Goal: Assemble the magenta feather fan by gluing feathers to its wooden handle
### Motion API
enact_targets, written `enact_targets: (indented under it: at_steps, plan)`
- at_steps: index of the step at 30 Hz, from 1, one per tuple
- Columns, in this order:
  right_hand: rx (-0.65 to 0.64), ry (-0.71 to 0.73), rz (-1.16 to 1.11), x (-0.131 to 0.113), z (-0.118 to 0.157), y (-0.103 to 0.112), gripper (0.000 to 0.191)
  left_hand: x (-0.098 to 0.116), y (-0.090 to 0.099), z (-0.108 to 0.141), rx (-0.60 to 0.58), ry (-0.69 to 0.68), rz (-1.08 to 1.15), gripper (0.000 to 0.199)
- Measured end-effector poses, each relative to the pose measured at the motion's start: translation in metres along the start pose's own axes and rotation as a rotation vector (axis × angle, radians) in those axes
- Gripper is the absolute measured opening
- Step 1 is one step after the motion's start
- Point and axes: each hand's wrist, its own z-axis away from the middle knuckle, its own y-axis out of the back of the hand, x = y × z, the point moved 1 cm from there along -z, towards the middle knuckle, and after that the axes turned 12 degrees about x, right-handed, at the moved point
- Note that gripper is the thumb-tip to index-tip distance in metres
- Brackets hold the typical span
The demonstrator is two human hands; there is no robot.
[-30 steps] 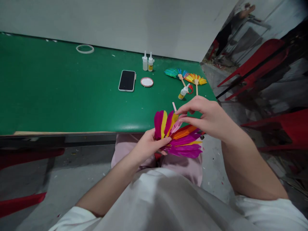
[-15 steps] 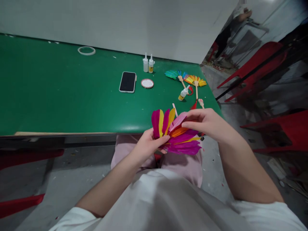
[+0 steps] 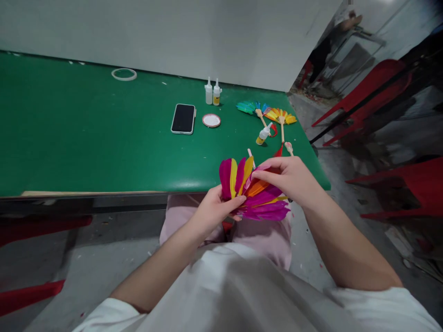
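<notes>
Over my lap, at the table's front edge, is a feather fan (image 3: 266, 211) with magenta, yellow and orange feathers spread out. My left hand (image 3: 218, 205) is closed on its base, thumb on top. My right hand (image 3: 289, 177) pinches a pink feather (image 3: 255, 174) among the fan's middle feathers; its fingers cover part of that feather. Beyond the right hand, a small glue bottle (image 3: 263, 135) stands tilted in view near two finished-looking fans, one blue-green (image 3: 251, 108) and one yellow-orange (image 3: 282, 115), both with wooden handles.
On the green table (image 3: 86, 138) lie a phone (image 3: 183, 119), a round white lid (image 3: 211, 121) and a clear ring (image 3: 123, 74). Two more bottles (image 3: 212, 93) stand near the white partition (image 3: 155, 37). Red chairs (image 3: 408, 189) are on the right; a person is partly visible behind.
My right hand has moved left and slightly inward, bringing the pink feather closer to the fan's base. My left hand keeps its hold with little movement.
</notes>
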Motion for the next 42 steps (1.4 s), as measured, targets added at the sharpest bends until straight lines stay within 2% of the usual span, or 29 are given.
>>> enact_targets:
  at_steps: [12, 18, 25, 32, 42]
  plan:
    - [0.048, 0.071, 0.104, 0.002, -0.001, -0.002, 0.014, -0.002, -0.001, 0.001, -0.037, -0.013, 0.044, 0.032]
    - [0.027, 0.071, 0.08, 0.003, 0.0, -0.002, 0.015, -0.002, -0.001, 0.001, -0.037, -0.001, 0.035, 0.031]
    - [0.031, 0.092, 0.057, 0.004, -0.002, -0.001, 0.021, -0.002, -0.001, 0.003, -0.038, 0.081, 0.115, 0.035]
    - [-0.002, -0.018, -0.046, 0.01, -0.004, -0.002, 0.033, -0.003, 0.0, 0.0, -0.059, 0.063, 0.154, 0.031]
    - [-0.101, -0.133, -0.073, 0.01, -0.005, -0.003, 0.018, -0.004, 0.001, -0.002, -0.061, 0.074, 0.053, 0.031]
